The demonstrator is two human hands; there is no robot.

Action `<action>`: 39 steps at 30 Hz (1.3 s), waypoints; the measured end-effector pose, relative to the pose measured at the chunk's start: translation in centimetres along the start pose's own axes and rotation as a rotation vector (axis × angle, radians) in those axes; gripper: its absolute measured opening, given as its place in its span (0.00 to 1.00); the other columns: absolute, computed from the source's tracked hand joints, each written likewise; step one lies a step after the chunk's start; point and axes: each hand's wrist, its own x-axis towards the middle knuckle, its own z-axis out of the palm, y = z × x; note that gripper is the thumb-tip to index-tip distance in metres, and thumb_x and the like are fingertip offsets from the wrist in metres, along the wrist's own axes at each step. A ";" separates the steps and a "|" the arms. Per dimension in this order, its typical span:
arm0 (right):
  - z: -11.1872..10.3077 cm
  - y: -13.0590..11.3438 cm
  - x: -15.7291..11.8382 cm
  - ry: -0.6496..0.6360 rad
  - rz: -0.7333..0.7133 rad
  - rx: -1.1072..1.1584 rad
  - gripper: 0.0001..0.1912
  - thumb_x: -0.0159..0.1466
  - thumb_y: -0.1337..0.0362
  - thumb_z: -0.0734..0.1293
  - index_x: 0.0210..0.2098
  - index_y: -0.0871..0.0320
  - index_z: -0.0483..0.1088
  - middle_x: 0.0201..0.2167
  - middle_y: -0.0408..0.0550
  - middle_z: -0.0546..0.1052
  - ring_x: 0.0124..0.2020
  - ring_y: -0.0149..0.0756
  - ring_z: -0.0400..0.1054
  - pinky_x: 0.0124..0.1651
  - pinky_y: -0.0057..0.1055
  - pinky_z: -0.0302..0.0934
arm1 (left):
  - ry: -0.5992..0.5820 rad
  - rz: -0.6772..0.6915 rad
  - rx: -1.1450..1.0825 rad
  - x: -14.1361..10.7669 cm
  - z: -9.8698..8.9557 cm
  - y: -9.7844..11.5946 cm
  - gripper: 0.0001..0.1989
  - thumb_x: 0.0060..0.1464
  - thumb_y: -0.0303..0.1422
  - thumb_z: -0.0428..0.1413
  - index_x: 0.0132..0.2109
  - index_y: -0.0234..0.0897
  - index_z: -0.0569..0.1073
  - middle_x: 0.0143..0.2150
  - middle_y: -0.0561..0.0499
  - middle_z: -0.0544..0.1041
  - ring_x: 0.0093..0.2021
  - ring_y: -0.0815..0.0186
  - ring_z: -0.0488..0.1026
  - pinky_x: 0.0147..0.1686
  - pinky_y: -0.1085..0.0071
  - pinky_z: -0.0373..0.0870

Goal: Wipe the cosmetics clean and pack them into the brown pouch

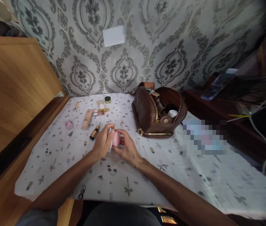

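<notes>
Over the middle of the patterned cloth, both hands meet around a small rounded pink bottle [116, 138] with a gold-brown top. My right hand [128, 149] is closed on its right side. My left hand [104, 142] presses a white tissue-like piece [110, 148], mostly hidden by the fingers, against the bottle's left side. Just left of that hand lies a dark dropper bottle [94, 132] with a gold band. Farther off are a beige squeeze tube [87, 119], a gold lipstick tube [103, 110], a green-lidded jar [107, 99] and a pink round container [69, 124].
An open brown toiletry bag [147, 110], packed with cosmetics, stands to the right. A blurred-out flat item [204, 136] lies beyond it. A wooden panel [17, 69] borders the left. At right are a clear plastic bottle [217, 84] and cables [262, 133].
</notes>
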 end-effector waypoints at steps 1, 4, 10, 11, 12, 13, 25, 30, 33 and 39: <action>0.0 -0.2 0.0 -0.022 0.022 0.037 0.30 0.55 0.65 0.72 0.55 0.53 0.62 0.51 0.50 0.71 0.45 0.39 0.72 0.45 0.38 0.70 | 0.006 -0.027 -0.019 0.2 -0.2 0.0 0.17 0.67 0.43 0.41 0.50 0.39 0.69 0.46 0.45 0.77 0.46 0.59 0.75 0.49 0.62 0.68; 0.0 -0.9 0.1 -0.066 0.083 0.145 0.29 0.53 0.61 0.75 0.52 0.53 0.62 0.50 0.48 0.71 0.39 0.34 0.72 0.40 0.34 0.70 | 0.016 -0.100 -0.146 0.8 -0.6 -0.2 0.17 0.67 0.43 0.42 0.46 0.39 0.70 0.43 0.48 0.77 0.45 0.61 0.74 0.48 0.65 0.69; 0.1 -1.0 0.7 -0.003 0.246 0.287 0.31 0.50 0.55 0.77 0.47 0.53 0.62 0.42 0.44 0.72 0.36 0.33 0.71 0.40 0.33 0.68 | 0.052 -0.159 -0.247 0.8 -0.5 -0.5 0.22 0.67 0.48 0.40 0.45 0.38 0.71 0.42 0.47 0.76 0.44 0.62 0.73 0.47 0.66 0.69; 0.1 -0.8 0.7 0.016 0.262 0.304 0.31 0.50 0.54 0.78 0.46 0.53 0.62 0.41 0.44 0.72 0.36 0.34 0.71 0.40 0.34 0.68 | 0.040 -0.143 -0.222 0.6 -0.5 -0.4 0.22 0.67 0.49 0.40 0.47 0.38 0.70 0.42 0.47 0.76 0.44 0.62 0.73 0.46 0.66 0.69; 0.1 -0.7 0.7 0.029 0.273 0.318 0.31 0.49 0.54 0.78 0.46 0.53 0.62 0.40 0.44 0.72 0.36 0.33 0.71 0.40 0.33 0.68 | 0.024 -0.120 -0.193 0.5 -0.4 -0.4 0.22 0.67 0.49 0.40 0.50 0.39 0.69 0.43 0.47 0.76 0.44 0.62 0.73 0.46 0.66 0.69; 0.1 -0.6 0.8 0.036 0.279 0.330 0.32 0.49 0.55 0.78 0.48 0.53 0.62 0.40 0.43 0.72 0.35 0.33 0.71 0.39 0.33 0.68 | 0.008 -0.091 -0.164 0.3 -0.3 -0.3 0.22 0.67 0.49 0.41 0.52 0.39 0.68 0.44 0.47 0.76 0.44 0.61 0.73 0.46 0.65 0.69; 0.7 -0.2 0.4 -0.014 0.265 0.390 0.35 0.49 0.61 0.77 0.52 0.50 0.60 0.40 0.42 0.74 0.34 0.33 0.74 0.40 0.34 0.70 | 0.066 0.149 0.126 -0.2 -0.1 -0.5 0.21 0.66 0.43 0.44 0.59 0.35 0.63 0.55 0.38 0.73 0.57 0.55 0.70 0.56 0.59 0.65; 0.5 -0.3 0.4 -0.043 0.257 0.352 0.32 0.50 0.59 0.78 0.47 0.51 0.59 0.34 0.39 0.77 0.35 0.34 0.75 0.39 0.34 0.69 | 0.005 0.135 0.163 -0.2 -0.4 0.1 0.20 0.66 0.43 0.44 0.58 0.37 0.64 0.53 0.41 0.75 0.54 0.55 0.72 0.53 0.60 0.66; 0.3 -0.9 0.5 -0.140 0.310 0.422 0.31 0.51 0.57 0.77 0.46 0.51 0.58 0.31 0.39 0.77 0.32 0.35 0.75 0.33 0.31 0.67 | -0.001 -0.008 0.052 0.1 -0.8 0.4 0.19 0.67 0.44 0.41 0.53 0.39 0.68 0.41 0.47 0.77 0.40 0.61 0.74 0.43 0.65 0.68; 0.2 -1.7 0.6 -0.232 0.396 0.584 0.28 0.56 0.48 0.74 0.46 0.52 0.59 0.31 0.42 0.79 0.27 0.37 0.77 0.25 0.27 0.63 | 0.015 -0.165 -0.280 0.7 -1.2 0.3 0.29 0.66 0.54 0.37 0.40 0.37 0.73 0.35 0.48 0.76 0.31 0.64 0.71 0.33 0.68 0.68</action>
